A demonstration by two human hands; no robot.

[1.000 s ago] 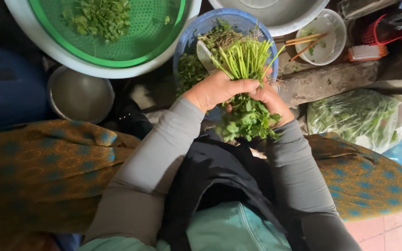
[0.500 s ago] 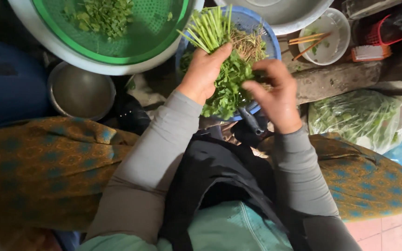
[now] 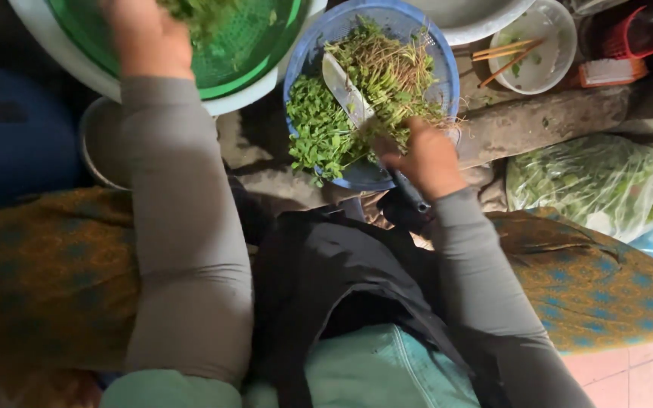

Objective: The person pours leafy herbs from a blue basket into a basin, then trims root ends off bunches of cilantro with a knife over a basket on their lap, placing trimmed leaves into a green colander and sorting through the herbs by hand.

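Observation:
My left hand is stretched out over the green colander at the top left, shut on a bunch of leafy herbs that reaches past the frame's top edge. My right hand rests on the near rim of the blue basket, its fingers curled into the herb stems and roots piled there. A knife lies in that basket: its pale blade points away from me and its dark handle sticks out under my right hand. Loose green leaves fill the basket's left side.
The colander sits in a white basin. A metal pot stands below it on the left. A white bowl with chopsticks is at the top right, beside a red basket. A plastic bag of greens lies right of a concrete ledge.
My left hand has carried the trimmed bunch from the blue basket up and left over the green colander. My right hand has dropped onto the basket's near rim, into the stems.

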